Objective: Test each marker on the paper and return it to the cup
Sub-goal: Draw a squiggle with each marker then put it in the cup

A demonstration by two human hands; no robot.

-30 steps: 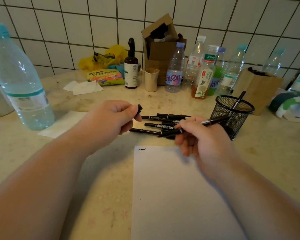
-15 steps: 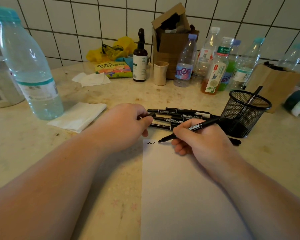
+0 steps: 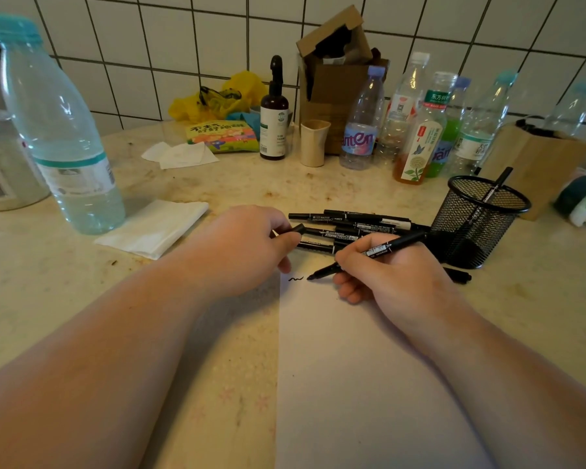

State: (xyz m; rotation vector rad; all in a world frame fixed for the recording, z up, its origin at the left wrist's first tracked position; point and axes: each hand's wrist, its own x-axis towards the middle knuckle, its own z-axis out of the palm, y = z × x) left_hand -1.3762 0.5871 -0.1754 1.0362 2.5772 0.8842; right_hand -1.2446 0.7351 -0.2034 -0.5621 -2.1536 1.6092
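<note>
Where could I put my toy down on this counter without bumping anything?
Bare counter lies below the napkin, left of the paper. Another patch sits between the napkin and the brown bottle. It is crowded around the marker pile, mesh cup and back bottles.

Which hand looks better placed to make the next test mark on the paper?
The right hand. It holds the uncapped marker like a pen, tip just beside the squiggle on the paper. The left hand only pinches the cap.
</note>
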